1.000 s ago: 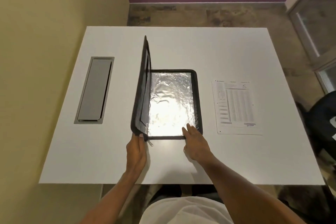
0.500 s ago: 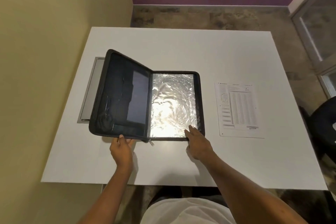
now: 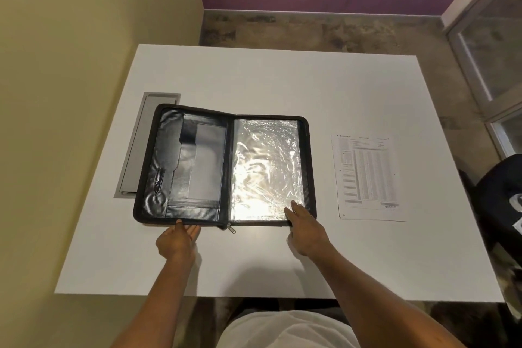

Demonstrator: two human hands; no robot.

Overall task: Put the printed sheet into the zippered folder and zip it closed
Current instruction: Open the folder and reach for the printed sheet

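The black zippered folder (image 3: 195, 167) lies spread open flat on the white table (image 3: 282, 79). Its left half shows dark pockets; its right half holds shiny clear plastic sleeves (image 3: 265, 167). The zipper pull (image 3: 232, 229) hangs at the near end of the spine. My left hand (image 3: 179, 240) is palm-up with relaxed fingers just under the near edge of the left cover. My right hand (image 3: 303, 227) rests with straight fingers on the near right corner of the sleeves. The printed sheet (image 3: 368, 176) lies flat on the table to the folder's right, apart from it.
A grey recessed cable hatch (image 3: 141, 144) sits in the table at the left, partly covered by the folder's left cover. A dark chair (image 3: 500, 192) stands off the table's right edge. A yellow wall runs close along the left side.
The left cover swung from upright down to the left and now lies flat. My left hand has let go of its near edge. My right hand stayed on the sleeves' corner.
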